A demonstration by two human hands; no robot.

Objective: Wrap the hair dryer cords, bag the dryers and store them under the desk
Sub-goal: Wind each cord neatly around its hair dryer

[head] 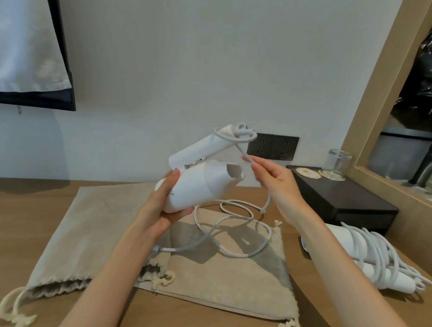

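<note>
My left hand [163,205] grips the body of a white hair dryer [200,185] held above the desk, its folded handle pointing up and right. A loop of its white cord [233,235] circles the handle's end. My right hand [275,185] pinches the cord just below that loop; the rest of the cord hangs down and lies coiled on the bags. Two beige drawstring bags lie flat on the desk, one [81,233] at left, one [241,284] overlapping it in the middle. A second white dryer [370,259] with its cord wound around it lies at right.
The wooden desk [12,217] meets a white wall with a dark socket panel [273,147]. A dark box [343,202] with coasters and an upturned glass [338,162] stands at back right, by a wood-framed mirror. A black-framed screen hangs at upper left.
</note>
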